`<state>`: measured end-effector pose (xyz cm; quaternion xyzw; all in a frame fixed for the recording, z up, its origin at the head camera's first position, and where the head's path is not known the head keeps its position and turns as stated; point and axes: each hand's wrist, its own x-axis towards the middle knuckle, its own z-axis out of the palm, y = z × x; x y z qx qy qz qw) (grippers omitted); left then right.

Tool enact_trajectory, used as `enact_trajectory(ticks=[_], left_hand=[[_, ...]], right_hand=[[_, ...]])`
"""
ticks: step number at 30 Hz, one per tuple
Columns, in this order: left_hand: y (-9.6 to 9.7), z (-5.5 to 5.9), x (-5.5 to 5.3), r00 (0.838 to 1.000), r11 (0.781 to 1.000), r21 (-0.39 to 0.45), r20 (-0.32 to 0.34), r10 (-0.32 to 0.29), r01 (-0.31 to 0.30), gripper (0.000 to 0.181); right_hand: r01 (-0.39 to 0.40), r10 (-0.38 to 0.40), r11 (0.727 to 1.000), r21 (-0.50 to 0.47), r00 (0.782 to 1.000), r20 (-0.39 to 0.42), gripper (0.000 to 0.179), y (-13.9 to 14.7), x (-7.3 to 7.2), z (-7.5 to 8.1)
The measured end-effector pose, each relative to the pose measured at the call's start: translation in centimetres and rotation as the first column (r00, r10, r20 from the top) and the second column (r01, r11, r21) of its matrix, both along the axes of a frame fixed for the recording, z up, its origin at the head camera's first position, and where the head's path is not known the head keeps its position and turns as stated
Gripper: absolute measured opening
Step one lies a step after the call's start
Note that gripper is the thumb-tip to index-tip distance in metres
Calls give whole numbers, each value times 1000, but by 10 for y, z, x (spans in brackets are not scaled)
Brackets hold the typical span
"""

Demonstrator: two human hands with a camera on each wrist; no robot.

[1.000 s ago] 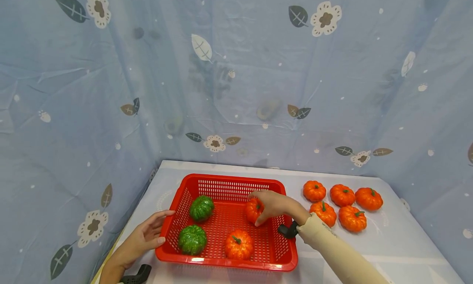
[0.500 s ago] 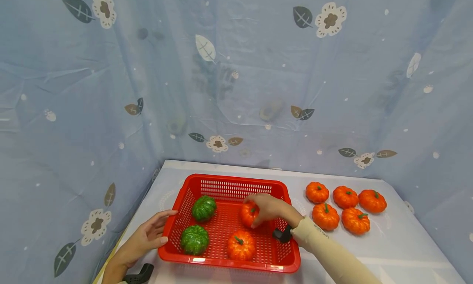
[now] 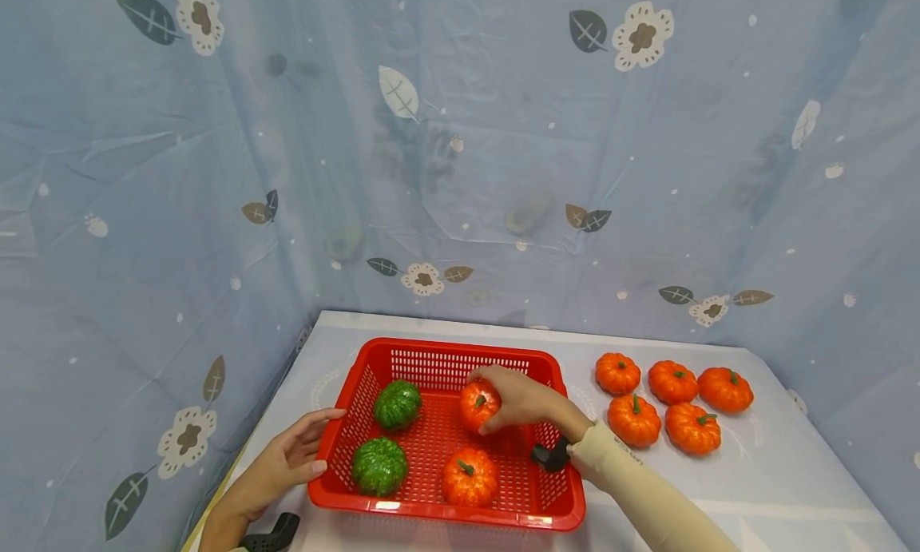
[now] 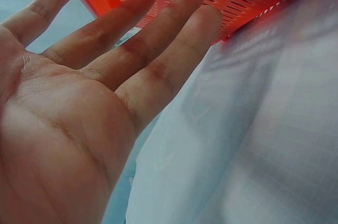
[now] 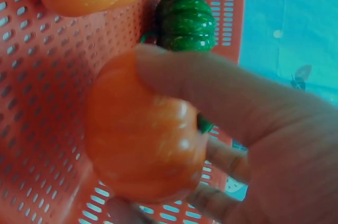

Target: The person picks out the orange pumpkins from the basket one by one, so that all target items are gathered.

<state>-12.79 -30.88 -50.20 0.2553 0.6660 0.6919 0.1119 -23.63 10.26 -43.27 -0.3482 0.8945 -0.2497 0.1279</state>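
Inside the red plastic basket (image 3: 446,514), my right hand (image 3: 519,396) grips a small orange pumpkin (image 3: 477,408), thumb on one side and fingers round the other. The right wrist view shows this pumpkin (image 5: 145,134) close up, its lower side partly wrapped by fingers. Another orange pumpkin (image 3: 469,478) sits at the basket's front. Two green pumpkins, one behind (image 3: 398,405) and one in front (image 3: 378,466), lie on the basket's left side. My left hand (image 3: 283,460) touches the basket's left wall with its fingers extended; the left wrist view shows its fingertips (image 4: 203,20) at the slotted side.
Several orange pumpkins (image 3: 672,383) stand in a loose group on the white table (image 3: 779,472), right of the basket. A blue patterned curtain (image 3: 460,176) hangs behind and at both sides of the table. A black device (image 3: 552,454) is strapped at the right wrist.
My right hand has moved a little left inside the basket with the orange pumpkin, whose stem now shows more. The left hand stays at the basket's left side.
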Motion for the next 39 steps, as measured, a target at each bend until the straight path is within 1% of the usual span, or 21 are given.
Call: enact_trajectory(ticks=[2, 4, 6, 8, 11, 13, 16, 18, 24, 27, 30, 33, 39], left_hand=[[0, -1, 0, 1000, 1000, 3, 2, 1, -1, 65], [0, -2, 0, 1000, 1000, 0, -2, 4, -4, 65], [0, -2, 0, 1000, 1000, -6, 0, 14, -14, 65], [0, -1, 0, 999, 999, -16, 21, 32, -32, 65], [1, 0, 0, 998, 998, -30, 40, 51, -49, 64], [1, 0, 1, 998, 999, -31, 41, 45, -44, 64], [0, 0, 0, 1000, 1000, -25, 15, 20, -19, 64], [0, 0, 0, 1000, 1000, -21, 15, 11, -11, 64], [1, 1, 0, 1000, 999, -29, 18, 24, -24, 63], [1, 1, 0, 999, 999, -33, 12, 30, -30, 63], [1, 2, 0, 1000, 999, -33, 6, 31, -31, 63], [2, 3, 0, 999, 999, -35, 15, 36, -35, 63], [2, 6, 2, 999, 998, -47, 15, 49, -49, 62]], right_hand=[[-19, 18, 1000, -4, 1000, -20, 70, 0, 1, 1], [-19, 19, 1000, -1, 999, -33, 69, 0, 2, 3], [-6, 5, 1000, -14, 1000, -26, 69, 2, 3, 6], [22, -22, 999, -31, 1000, -10, 69, 4, 5, 9], [54, -52, 995, -86, 998, 23, 72, 9, 8, 15], [68, -64, 991, -116, 997, 41, 75, 12, 10, 19], [81, -74, 986, -148, 996, 53, 78, 18, 12, 22], [93, -83, 982, -166, 995, 61, 79, 22, 14, 23], [100, -94, 970, -220, 995, 36, 78, 37, 15, 30], [115, -109, 964, -238, 993, 41, 79, 44, 17, 33], [146, -136, 958, -248, 989, 56, 80, 52, 18, 33], [180, -166, 950, -255, 983, 73, 80, 61, 19, 32], [254, -226, 925, -284, 966, 127, 78, 76, 25, 36]])
